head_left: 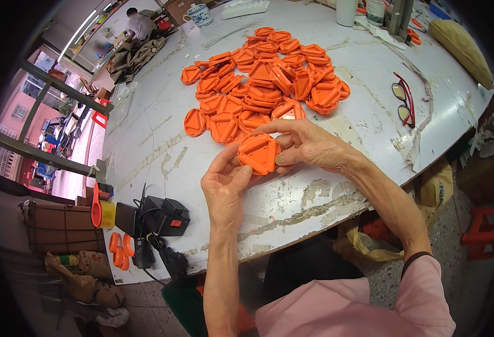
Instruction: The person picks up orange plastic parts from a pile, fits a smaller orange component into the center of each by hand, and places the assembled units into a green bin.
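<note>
Both my hands hold one round orange plastic disc (258, 153) with a raised triangular rib pattern, just above the worn white table (151, 151). My left hand (223, 185) pinches its lower left rim with thumb and fingers. My right hand (309, 147) grips its right side, fingers curled over the top edge. Just beyond the hands lies a large pile of the same orange discs (264, 84), spread loosely across the middle of the table.
Red-framed glasses (404, 101) lie to the right. A black power adapter with cables (160, 216) and a yellow-orange tape roll (102, 212) sit at the near left edge. A patterned mug (201, 14) and white cup (346, 11) stand at the back. A person (141, 25) sits far off.
</note>
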Motion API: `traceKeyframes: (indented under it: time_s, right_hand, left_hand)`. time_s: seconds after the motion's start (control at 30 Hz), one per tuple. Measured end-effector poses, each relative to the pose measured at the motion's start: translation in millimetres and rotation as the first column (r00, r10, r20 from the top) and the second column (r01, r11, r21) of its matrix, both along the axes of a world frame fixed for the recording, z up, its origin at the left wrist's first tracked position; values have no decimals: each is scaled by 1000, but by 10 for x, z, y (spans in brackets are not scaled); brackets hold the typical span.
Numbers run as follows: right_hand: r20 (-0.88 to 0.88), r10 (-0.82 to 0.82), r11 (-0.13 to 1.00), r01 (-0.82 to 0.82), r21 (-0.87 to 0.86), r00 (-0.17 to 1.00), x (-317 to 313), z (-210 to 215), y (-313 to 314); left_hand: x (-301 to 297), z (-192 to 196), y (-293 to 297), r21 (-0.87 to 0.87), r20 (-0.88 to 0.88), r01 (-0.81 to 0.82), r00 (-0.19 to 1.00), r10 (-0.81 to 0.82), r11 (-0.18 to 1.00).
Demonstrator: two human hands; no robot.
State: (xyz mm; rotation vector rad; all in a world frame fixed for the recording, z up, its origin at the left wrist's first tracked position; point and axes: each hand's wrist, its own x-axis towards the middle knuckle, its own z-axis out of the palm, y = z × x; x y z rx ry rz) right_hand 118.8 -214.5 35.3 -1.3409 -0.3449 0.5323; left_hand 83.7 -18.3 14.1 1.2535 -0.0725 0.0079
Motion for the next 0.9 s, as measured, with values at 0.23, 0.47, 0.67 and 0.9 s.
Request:
traceKeyframes:
  time_s: [0.23, 0.47, 0.67, 0.9]
  right_hand:
    - [64, 2, 1000, -2, -5, 998, 1, -39, -5]
    - [141, 28, 1000, -26, -18, 990, -1, -39, 27]
    - [214, 16, 999, -4, -53, 977, -7, -57, 52]
    - [383, -10, 969, 104, -226, 924, -57, -12, 88]
  left_hand:
    - [-24, 23, -59, 37, 49, -29, 998, 27, 999]
    - [-50, 50, -68, 72, 87, -11, 996, 5, 997]
    - [-40, 26, -65, 118, 120, -10, 993, -5, 993]
    - [-37, -2, -39, 144, 120, 15, 992, -32, 989]
